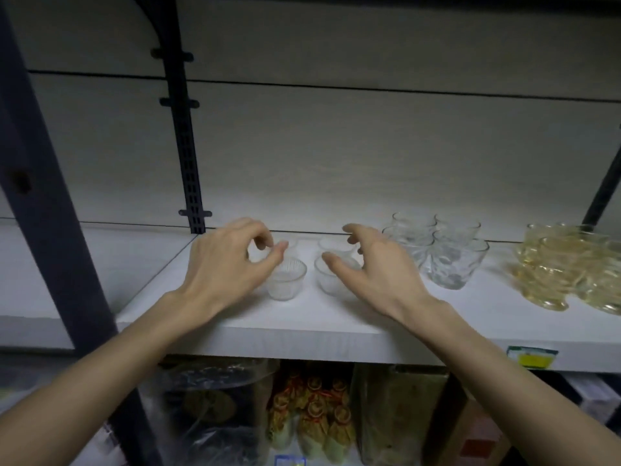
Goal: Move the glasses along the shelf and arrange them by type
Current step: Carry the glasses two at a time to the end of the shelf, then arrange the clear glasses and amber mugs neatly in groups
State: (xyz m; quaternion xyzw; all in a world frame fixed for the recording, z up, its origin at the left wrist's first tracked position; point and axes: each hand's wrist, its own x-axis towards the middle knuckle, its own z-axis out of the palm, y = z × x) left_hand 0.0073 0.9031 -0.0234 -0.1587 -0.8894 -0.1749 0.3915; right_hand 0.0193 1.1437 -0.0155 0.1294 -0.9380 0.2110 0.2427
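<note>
Several small ribbed clear glasses stand in a tight cluster mid-shelf: a front left glass, a front right glass, and behind them a back left glass and a back right glass. My left hand hovers over the left pair, with thumb and fingers curled like a claw near the back left glass's rim. My right hand is spread over the right pair, its thumb tip at the front right glass's rim. Neither hand clearly grips a glass.
To the right on the white shelf stands a group of larger patterned clear tumblers, then yellow-tinted glasses at the far right. A dark slotted upright rises at the back left. Packaged goods fill the shelf below.
</note>
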